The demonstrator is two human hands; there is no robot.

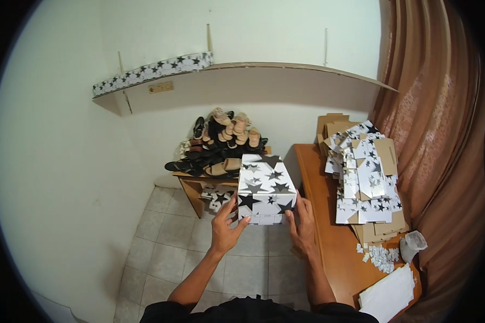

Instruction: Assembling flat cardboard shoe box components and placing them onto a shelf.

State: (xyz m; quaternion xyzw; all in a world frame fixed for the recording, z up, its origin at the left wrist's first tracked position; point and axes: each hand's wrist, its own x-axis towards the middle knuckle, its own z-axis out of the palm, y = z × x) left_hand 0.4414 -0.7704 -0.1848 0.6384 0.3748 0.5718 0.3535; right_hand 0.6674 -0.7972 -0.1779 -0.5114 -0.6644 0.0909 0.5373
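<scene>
Between my two hands is a white cardboard box (267,185) printed with black and grey stars, its lid closed. My left hand (226,229) grips the box's left side, thumb on the near face. On the opposite side my right hand (302,223) presses against it, the thumb also toward the near face. The box is held in the air above the tiled floor, in front of a small wooden table (191,188). A heap of shoes and sandals (221,140) covers that table, just beyond the box.
To the right stands an orange-brown desk (328,253) with a pile of flat star-print cartons (366,177), scattered small white packets (382,258), a cup-like container (413,245) and white sheets (388,293). A wall shelf (285,65) carries star-print boxes (156,70). A brown curtain (436,107) hangs right.
</scene>
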